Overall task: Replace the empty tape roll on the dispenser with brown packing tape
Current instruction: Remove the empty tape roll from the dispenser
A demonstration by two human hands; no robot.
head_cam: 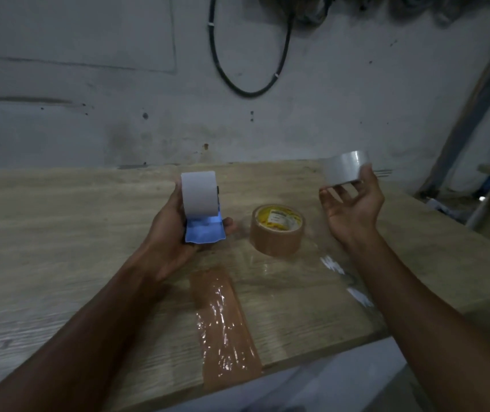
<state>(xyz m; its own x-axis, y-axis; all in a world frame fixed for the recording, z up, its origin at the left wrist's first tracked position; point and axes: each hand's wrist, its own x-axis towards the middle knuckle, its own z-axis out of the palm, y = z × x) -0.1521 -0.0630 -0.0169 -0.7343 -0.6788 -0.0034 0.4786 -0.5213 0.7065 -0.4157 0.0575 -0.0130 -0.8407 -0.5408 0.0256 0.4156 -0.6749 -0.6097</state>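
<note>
My left hand point(175, 230) holds the blue tape dispenser point(203, 230) above the wooden table point(59, 233); a pale grey roll point(199, 193) sits on the dispenser's top. My right hand point(352, 209) is raised to the right, palm up, its fingers gripping a grey, shiny empty tape roll point(345, 171). The brown packing tape roll point(276, 230), with a yellow label inside its core, lies flat on the table between my two hands, touched by neither.
A strip of brown tape under crinkled clear film point(226, 322) is stuck to the table near its front edge. Clear film point(342, 275) also lies under my right forearm. A black cable point(249, 69) loops on the wall behind. The table's right edge drops off by a frame point(475, 120).
</note>
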